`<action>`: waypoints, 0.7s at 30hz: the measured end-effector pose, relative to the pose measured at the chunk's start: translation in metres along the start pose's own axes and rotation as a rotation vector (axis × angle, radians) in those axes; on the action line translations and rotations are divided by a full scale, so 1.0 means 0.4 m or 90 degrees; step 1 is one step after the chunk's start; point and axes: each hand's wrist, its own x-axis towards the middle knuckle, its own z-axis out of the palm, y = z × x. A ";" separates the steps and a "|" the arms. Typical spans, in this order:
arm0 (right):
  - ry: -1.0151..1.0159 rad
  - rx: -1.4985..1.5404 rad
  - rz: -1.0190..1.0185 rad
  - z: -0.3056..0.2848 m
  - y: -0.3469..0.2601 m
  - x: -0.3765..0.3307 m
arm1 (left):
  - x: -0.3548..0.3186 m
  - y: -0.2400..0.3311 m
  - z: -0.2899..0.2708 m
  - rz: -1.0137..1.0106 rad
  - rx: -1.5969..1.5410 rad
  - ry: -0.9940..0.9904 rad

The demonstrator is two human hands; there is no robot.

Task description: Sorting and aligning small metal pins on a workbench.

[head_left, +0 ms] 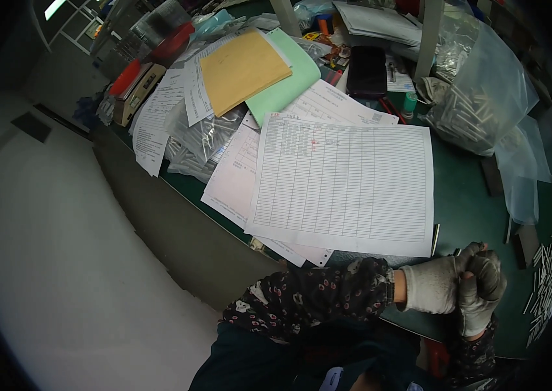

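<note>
My left hand (433, 284), in a worn whitish work glove, reaches across from the left and meets my right hand (482, 287) near the table's front edge. The right glove is soiled grey over the fingers. Both hands are closed, their fingers bunched together. Whatever they hold, if anything, is hidden by the gloves. A short metal pin (436, 240) lies just beyond them, beside the right edge of a ruled form (347, 189). To the right of my hands is a loose pile of thin metal pins (541, 290).
Behind the form lie a brown envelope (243, 70), a green folder (292, 72) and a black phone (367, 70). Clear bags of metal pins (468, 114) stand at the far right. A dark block (524, 246) sits near the pile. The table edge (224, 225) runs diagonally on the left.
</note>
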 end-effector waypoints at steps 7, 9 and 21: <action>-0.003 0.023 0.000 -0.003 -0.007 -0.005 | 0.010 0.071 -0.019 -0.174 -0.317 0.046; -0.001 0.019 -0.007 -0.002 -0.007 -0.005 | 0.009 0.065 -0.014 -0.152 -0.315 0.061; 0.001 0.020 -0.021 -0.005 0.000 -0.003 | -0.016 -0.032 0.032 0.050 -0.006 0.089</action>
